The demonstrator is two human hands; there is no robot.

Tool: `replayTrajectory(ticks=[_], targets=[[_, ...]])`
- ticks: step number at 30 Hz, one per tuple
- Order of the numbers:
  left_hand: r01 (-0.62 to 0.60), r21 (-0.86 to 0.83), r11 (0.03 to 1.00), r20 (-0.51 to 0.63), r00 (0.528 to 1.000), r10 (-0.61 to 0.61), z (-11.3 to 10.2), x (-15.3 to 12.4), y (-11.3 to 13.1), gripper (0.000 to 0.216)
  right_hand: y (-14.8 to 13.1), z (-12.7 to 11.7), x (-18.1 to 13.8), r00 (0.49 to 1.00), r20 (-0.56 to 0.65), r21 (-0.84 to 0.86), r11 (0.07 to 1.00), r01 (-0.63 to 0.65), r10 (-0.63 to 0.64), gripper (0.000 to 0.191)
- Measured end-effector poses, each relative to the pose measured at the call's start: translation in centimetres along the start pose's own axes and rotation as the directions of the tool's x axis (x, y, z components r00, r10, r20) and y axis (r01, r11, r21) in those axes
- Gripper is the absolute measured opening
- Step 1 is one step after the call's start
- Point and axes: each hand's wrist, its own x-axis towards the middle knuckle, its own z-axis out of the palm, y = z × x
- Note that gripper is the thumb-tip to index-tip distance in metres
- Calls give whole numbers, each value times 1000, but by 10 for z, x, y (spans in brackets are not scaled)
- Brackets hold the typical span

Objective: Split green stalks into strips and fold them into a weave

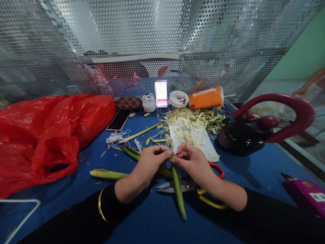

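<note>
Thumb and fingers of my left hand (148, 164) pinch the upper end of a long green stalk (179, 193). My right hand (194, 164) pinches the same end from the other side, fingertips close to the left ones. The stalk hangs down toward me, over the blades of scissors (166, 187) with red and yellow handles (215, 204). What lies exactly between the fingertips is too small to tell. Left of my left hand lies another green stalk (109, 174), and a darker green piece (130, 152) is partly hidden behind it.
Beyond my hands, plant scraps (203, 118) surround white paper (213, 154). A red plastic bag (50, 132) fills the left, near a phone (119, 119) and white string (116, 138). At right stand a dark kettle (238, 137) and a purple box (304, 195). Perforated metal (127, 30) rises behind.
</note>
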Motion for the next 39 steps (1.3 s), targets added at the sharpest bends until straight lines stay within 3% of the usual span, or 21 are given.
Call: replayTrajectory(ticks=[7, 13, 22, 30, 36, 39], targets=[[-28, 7, 1000, 4, 1000, 28, 0, 1, 1, 17, 1, -2, 1, 1000, 22, -16, 1000, 6, -5, 25], [-29, 57, 998, 21, 999, 28, 1, 0, 2, 13, -6, -7, 3, 993, 22, -221, 968, 119, -118, 12], [-15, -8, 1000, 16, 1000, 15, 1, 2, 0, 19, -3, -10, 2, 980, 44, -470, 861, 192, -194, 17], [-45, -2, 999, -44, 998, 45, 2, 2, -2, 21, -3, -9, 0, 973, 88, -479, 847, 230, -214, 18], [-213, 38, 976, -125, 968, 217, 5, 0, -5, 16, -2, -9, 1, 984, 64, -412, 894, 176, -164, 16], [-244, -11, 970, -110, 964, 242, 6, -2, -5, 15, 0, -9, 2, 990, 51, -381, 913, 144, -135, 16]])
